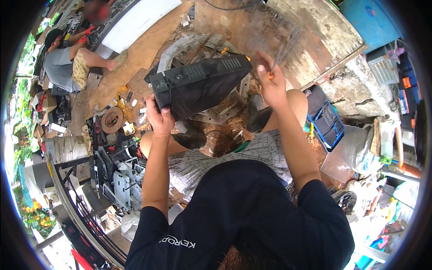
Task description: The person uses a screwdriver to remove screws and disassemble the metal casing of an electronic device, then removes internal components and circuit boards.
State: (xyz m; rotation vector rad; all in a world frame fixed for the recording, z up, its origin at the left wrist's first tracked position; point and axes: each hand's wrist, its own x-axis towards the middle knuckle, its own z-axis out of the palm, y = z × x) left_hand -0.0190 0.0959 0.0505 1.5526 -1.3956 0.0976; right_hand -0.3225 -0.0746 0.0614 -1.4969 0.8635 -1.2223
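- Left hand (159, 118): we record its grip clenched on the lower left corner of a black electronics casing (200, 85), thumb across the near face, fingers hidden behind.
- Black electronics casing: a boxy plastic shell with vent slots along its upper face; we find it held tilted in the air above our knees, its right end pointing toward the right hand, over a pale metal frame (220, 112) lying on the ground.
- Right hand (271, 85): raised just right of the casing and apart from it; we log its grip closed around an orange-handled tool (271, 74), most likely a screwdriver, whose shaft is blurred and rises up and to the right.
- Ground: reddish bare earth (220, 137) between our knees, scattered with small debris.
- Weathered wooden board (310, 40): beyond the right hand, lying flat, with a blue container (371, 20) at its far right.
- Blue and black part (327, 120): on the ground beside our right knee.
- Heap of dismantled metal chassis parts (119, 180): to our left, near a rusty round disc (112, 119).
- Another person (67, 63): seated well apart at upper left, in a grey shirt.
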